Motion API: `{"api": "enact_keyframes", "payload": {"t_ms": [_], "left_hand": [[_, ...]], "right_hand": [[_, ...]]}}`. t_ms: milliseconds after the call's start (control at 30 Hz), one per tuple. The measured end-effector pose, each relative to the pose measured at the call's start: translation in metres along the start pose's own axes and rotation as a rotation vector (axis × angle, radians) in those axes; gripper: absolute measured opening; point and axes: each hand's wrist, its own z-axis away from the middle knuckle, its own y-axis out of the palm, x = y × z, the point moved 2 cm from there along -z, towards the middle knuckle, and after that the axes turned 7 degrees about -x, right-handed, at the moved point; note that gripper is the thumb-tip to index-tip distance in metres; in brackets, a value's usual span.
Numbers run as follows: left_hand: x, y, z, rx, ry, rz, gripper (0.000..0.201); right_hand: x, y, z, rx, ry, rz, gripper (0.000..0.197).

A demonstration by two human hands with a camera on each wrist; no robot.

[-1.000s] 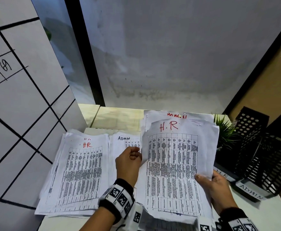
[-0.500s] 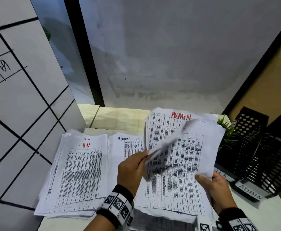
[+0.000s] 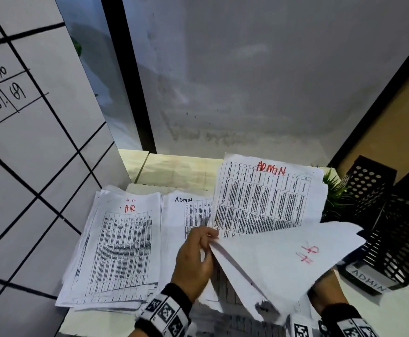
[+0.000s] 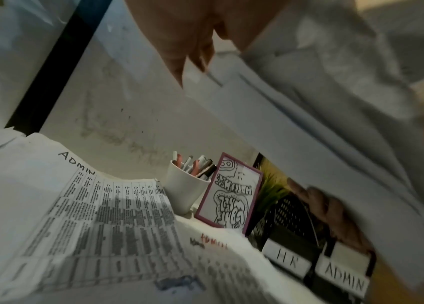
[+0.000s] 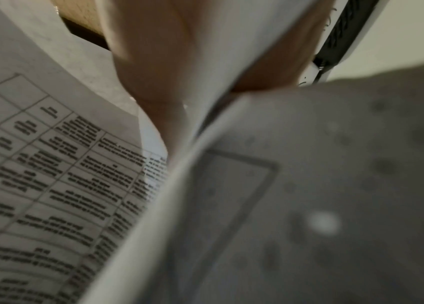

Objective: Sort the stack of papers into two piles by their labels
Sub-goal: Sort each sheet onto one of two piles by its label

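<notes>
My left hand (image 3: 207,242) pinches the corner of a loose sheet (image 3: 283,261) that is swung over to the right, its red HR mark showing through the back. Below it is the unsorted stack (image 3: 266,203), topped by a sheet marked ADMIN in red. My right hand (image 3: 326,296) is mostly hidden under the sheet; in the right wrist view its thumb and fingers (image 5: 154,67) grip the stack's edge (image 5: 221,86). An HR pile (image 3: 123,251) lies at the left, with an ADMIN pile (image 3: 186,215) beside it. The left wrist view shows my fingers (image 4: 190,51) on the sheet (image 4: 322,133).
Black mesh trays (image 3: 393,227) labelled HR (image 4: 287,263) and ADMIN (image 3: 368,280) stand at the right by a small plant (image 3: 334,190). A white cup of pens (image 4: 187,189) and a framed card (image 4: 231,197) sit behind the stack. Walls close in at the left and back.
My left hand has peeled the top HR sheet off the stack and flipped it over to the right, uncovering a sheet marked ADMIN. The right hand stays under the stack.
</notes>
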Motion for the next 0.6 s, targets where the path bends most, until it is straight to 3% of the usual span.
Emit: {"api": "enact_keyframes", "payload": {"t_ms": [33,100,200,300,433,600], "left_hand": [[0.001,-0.001,-0.004,-0.062,-0.033,0.025,0.058],[0.0,-0.004,-0.011,-0.118,-0.128,0.097,0.058],[0.003,-0.022,-0.028,-0.147,-0.171,0.118,0.049],[0.023,-0.061,-0.052,-0.269,-0.249,0.05,0.05],[0.061,-0.121,-0.068,-0.37,-0.389,-0.128,0.024],[0.119,-0.178,-0.067,-0.419,-0.541,-0.402,0.031]], "right_hand": [[0.0,0.001,0.001,-0.021,-0.003,0.029,0.017],[-0.003,0.0,-0.001,-0.026,0.039,0.083,0.032],[-0.002,0.001,0.007,-0.023,0.114,0.156,0.027],[0.001,-0.008,0.009,-0.119,0.145,0.127,0.064],[0.004,-0.023,0.01,-0.182,0.15,0.039,0.083],[0.008,-0.026,0.008,-0.164,0.121,0.008,0.046]]}}
